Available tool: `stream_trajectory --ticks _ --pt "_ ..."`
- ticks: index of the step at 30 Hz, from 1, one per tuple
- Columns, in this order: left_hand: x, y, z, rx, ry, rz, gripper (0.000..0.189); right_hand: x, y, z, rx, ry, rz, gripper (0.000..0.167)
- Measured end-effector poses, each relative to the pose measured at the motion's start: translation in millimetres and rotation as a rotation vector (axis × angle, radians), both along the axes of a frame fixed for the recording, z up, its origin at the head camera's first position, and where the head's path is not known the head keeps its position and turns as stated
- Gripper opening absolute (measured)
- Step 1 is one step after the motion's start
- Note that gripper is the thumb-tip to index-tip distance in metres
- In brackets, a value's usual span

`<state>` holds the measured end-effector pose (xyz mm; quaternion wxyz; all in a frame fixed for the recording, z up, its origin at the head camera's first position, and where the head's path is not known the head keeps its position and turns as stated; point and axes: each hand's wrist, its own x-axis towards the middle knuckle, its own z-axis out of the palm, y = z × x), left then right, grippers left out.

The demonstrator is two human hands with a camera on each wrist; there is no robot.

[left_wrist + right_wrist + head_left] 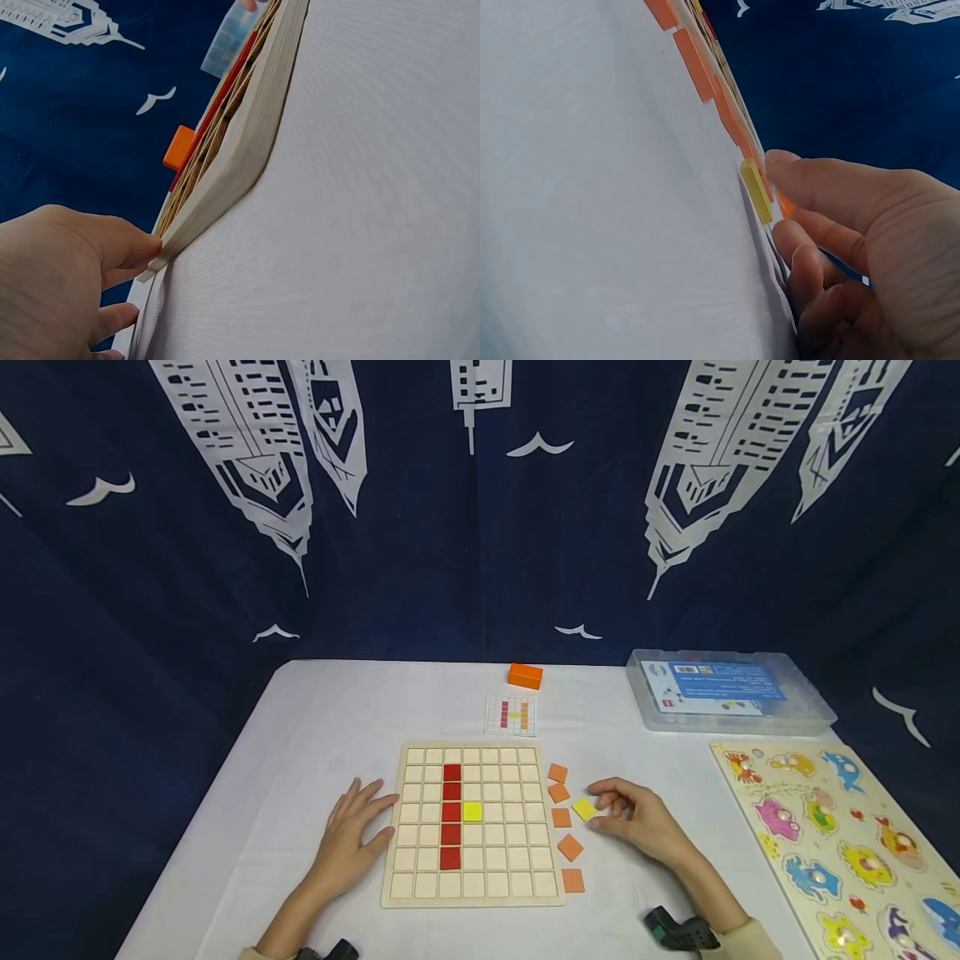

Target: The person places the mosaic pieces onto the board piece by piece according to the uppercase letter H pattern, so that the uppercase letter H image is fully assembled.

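Observation:
A wooden grid board (517, 860) lies flat on the table. A column of several red tiles (451, 811) sits in its cells, with one yellow tile (472, 812) right of the middle red one. My left hand (345, 839) rests at the board's left edge, fingers spread; in the left wrist view, the thumb of that hand (67, 277) touches the board's edge. By a loose yellow tile (583, 809) on the table is my right hand (641, 822), thumb and forefinger apart around its near side. The right wrist view shows this yellow tile (756, 191) beside the fingertips, not visibly pinched.
Several orange tiles (570, 847) lie loose along the board's right side. Behind the board are a pattern card (511, 715) and an orange block (525, 676). A clear plastic case (731, 693) stands back right; an animal puzzle board (832, 835) lies at the right.

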<state>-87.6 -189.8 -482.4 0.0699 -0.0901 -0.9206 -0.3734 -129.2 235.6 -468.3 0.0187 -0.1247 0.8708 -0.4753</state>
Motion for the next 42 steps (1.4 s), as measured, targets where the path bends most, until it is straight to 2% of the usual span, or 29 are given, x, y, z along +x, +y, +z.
stream_trajectory --ticks 17,29,34,42 --pt "1.0 1.1 2.1 -0.002 0.002 -0.003 0.043 1.3 -5.3 -3.5 0.149 0.135 -0.013 0.033" --pt "0.2 0.1 0.7 -0.007 0.005 -0.002 0.043 1.2 -7.6 -2.2 0.170 0.175 0.001 0.026" --pt "0.6 -0.1 0.6 -0.005 0.002 -0.001 0.043 1.3 -6.9 -1.6 0.186 0.161 -0.011 0.022" --pt "1.3 0.1 0.5 -0.002 0.048 -0.005 0.043 1.2 -5.3 5.1 0.206 0.105 -0.097 0.021"
